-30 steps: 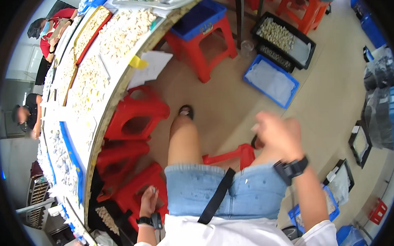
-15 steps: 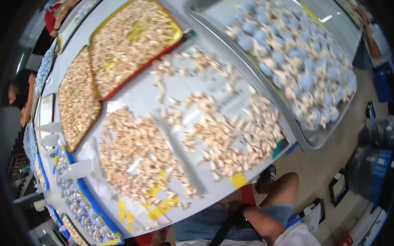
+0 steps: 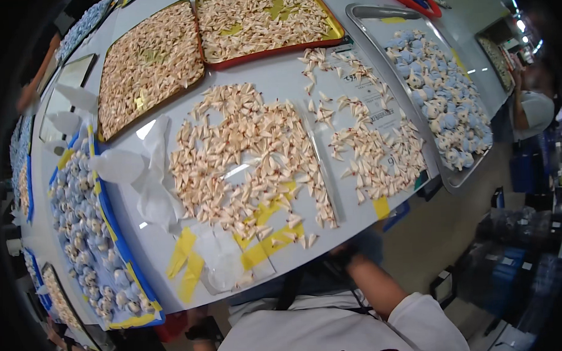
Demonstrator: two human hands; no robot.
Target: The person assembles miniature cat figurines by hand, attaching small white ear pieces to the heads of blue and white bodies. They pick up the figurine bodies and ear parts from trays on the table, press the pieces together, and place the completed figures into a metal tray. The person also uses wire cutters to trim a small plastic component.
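Note:
My right forearm [image 3: 374, 280] reaches down to a dark wristband at the table's near edge; the hand beyond it is hidden below the edge. At the lower left, a little of my left hand [image 3: 198, 313] shows above a black wrist strap, under the tabletop, its fingers hidden. Nearest to both, on the table [image 3: 157, 266], lie many small cream cone-shaped pieces [image 3: 248, 127] with reddish tips. More such cones [image 3: 389, 165] lie on a clear sheet to the right. Neither hand touches them in view.
Two trays of cones, one gold-rimmed [image 3: 150, 72] and one red-edged [image 3: 277, 55], stand at the back. A metal tray [image 3: 451, 183] at right and a blue-edged tray [image 3: 119, 243] at left hold blue and cream lumps. White bottles [image 3: 116, 166] and crumpled tissue [image 3: 161, 192] lie between.
The view has turned and shifted, so the table sits differently and more of my white shirt shows. My right arm stays low at the table edge. The pieces look unmoved.

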